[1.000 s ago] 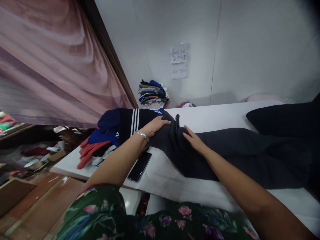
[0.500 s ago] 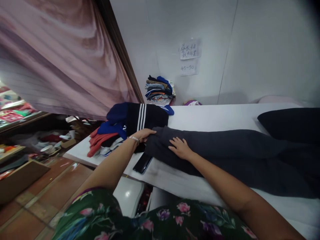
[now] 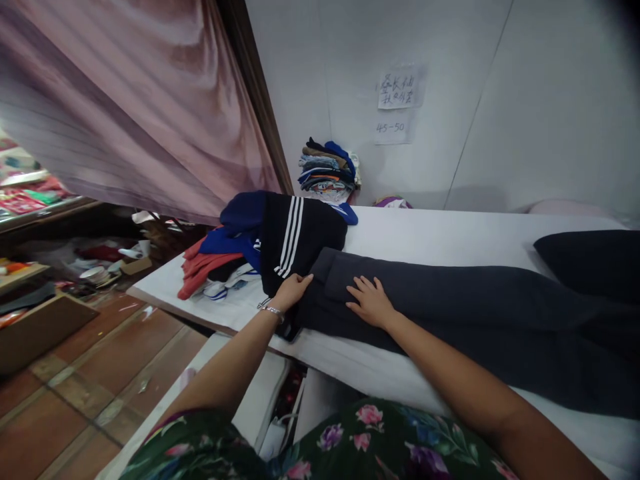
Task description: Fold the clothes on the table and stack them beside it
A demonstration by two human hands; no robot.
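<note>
A long dark grey garment (image 3: 460, 300) lies stretched across the white table (image 3: 430, 233), running off the right side of the view; I cannot tell its exact kind. My left hand (image 3: 293, 292), with a bracelet on the wrist, pinches the band at its left end. On the cloth just right of that band, my right hand (image 3: 371, 301) rests flat with fingers spread. Beyond my left hand is a black garment with white stripes (image 3: 305, 230). A black phone (image 3: 289, 331) lies partly hidden by my left wrist and the dark cloth.
Red, blue and white clothes (image 3: 213, 260) lie heaped at the table's left end. A stack of folded clothes (image 3: 329, 170) stands against the wall, below paper signs (image 3: 397, 90). A pink curtain (image 3: 165, 100) hangs at left. More black cloth (image 3: 590, 263) lies at right.
The camera view has shifted slightly. My left hand now lies lower along the garment's left end, over the phone, which more of the cloth and wrist cover. My right hand stays flat.
</note>
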